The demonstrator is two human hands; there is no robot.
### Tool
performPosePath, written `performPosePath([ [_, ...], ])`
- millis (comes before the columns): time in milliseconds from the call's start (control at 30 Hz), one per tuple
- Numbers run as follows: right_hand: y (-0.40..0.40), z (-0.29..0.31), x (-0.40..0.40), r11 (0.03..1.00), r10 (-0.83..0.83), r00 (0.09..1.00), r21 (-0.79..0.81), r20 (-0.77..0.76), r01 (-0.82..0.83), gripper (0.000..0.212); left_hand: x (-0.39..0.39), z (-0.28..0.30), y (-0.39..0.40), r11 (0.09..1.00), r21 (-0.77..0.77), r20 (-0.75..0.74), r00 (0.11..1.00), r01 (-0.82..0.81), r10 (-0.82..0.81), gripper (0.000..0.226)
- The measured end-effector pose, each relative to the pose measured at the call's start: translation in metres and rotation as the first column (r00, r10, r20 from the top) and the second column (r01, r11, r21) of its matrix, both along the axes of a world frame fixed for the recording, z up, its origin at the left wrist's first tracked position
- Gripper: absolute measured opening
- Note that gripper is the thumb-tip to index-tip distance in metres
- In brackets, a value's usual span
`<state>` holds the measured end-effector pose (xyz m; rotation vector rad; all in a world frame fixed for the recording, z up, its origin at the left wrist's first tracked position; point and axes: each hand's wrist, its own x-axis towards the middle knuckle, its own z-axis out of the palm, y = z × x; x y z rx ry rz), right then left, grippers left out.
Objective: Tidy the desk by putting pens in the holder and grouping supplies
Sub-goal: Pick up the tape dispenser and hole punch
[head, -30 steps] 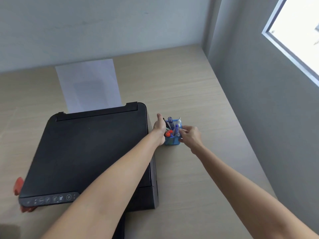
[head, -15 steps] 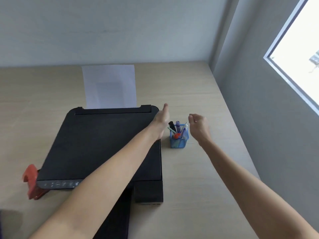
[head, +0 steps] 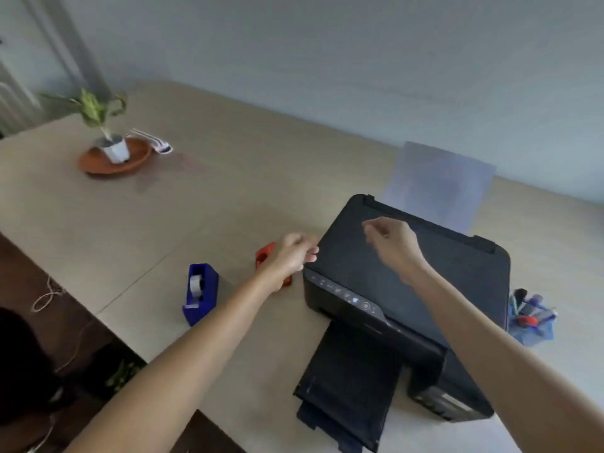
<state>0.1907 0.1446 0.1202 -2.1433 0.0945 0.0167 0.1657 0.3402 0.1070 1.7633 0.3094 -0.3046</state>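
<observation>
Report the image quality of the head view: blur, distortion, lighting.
Head view: motion blur smears the whole frame, so the pens in the blue holder and the printer buttons cannot be read; wide-angle distortion bends the desk edge; soft, even light with only faint shadows; both the left hand and right hand look softened.

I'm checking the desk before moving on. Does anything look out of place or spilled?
Nothing is spilled. Two supplies sit apart from the pen holder: the blue tape dispenser and a red item, both left of the printer.
</observation>
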Motion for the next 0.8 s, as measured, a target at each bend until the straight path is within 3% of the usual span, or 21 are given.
performPosePath([
  [67,0.054,-0.013,0.006,0.996,0.093,0.995,-0.009,-0.034,-0.094,0.023,-0.012,-0.03,0.064,0.959,0.261,0.012,0.994,-0.11,0.111,0.024],
  [133,0.114,-0.031,0.013,0.984,0.171,0.982,-0.043,-0.078,-0.175,0.023,-0.023,-0.061,0.127,0.842,0.506,0.002,0.976,-0.188,0.216,0.033],
  [200,0.147,-0.047,0.018,0.98,0.178,0.973,-0.065,-0.145,-0.189,0.029,-0.03,-0.083,0.157,0.745,0.631,-0.024,0.955,-0.216,0.297,0.046],
  [300,0.201,-0.084,0.032,0.969,0.141,0.948,-0.158,-0.285,-0.191,0.043,-0.031,-0.11,0.192,0.771,0.606,-0.17,0.915,-0.195,0.365,0.073],
  [433,0.23,-0.127,0.05,0.98,0.004,0.901,-0.179,-0.433,-0.091,0.05,-0.022,-0.137,0.215,0.764,0.615,-0.176,0.911,-0.195,0.374,0.062],
  [567,0.223,-0.182,0.076,0.989,-0.112,0.876,-0.136,-0.469,0.054,0.036,-0.01,-0.144,0.231,0.721,0.678,-0.162,0.928,-0.141,0.335,0.061],
  [667,0.234,-0.166,0.067,0.99,-0.126,0.872,0.001,-0.473,0.143,0.021,-0.009,-0.149,0.239,0.701,0.706,-0.141,0.949,-0.103,0.281,0.058],
  [800,0.243,-0.137,0.062,0.993,-0.056,0.914,0.074,-0.401,0.093,0.003,-0.015,-0.145,0.254,0.74,0.66,-0.131,0.951,-0.127,0.28,0.05],
])
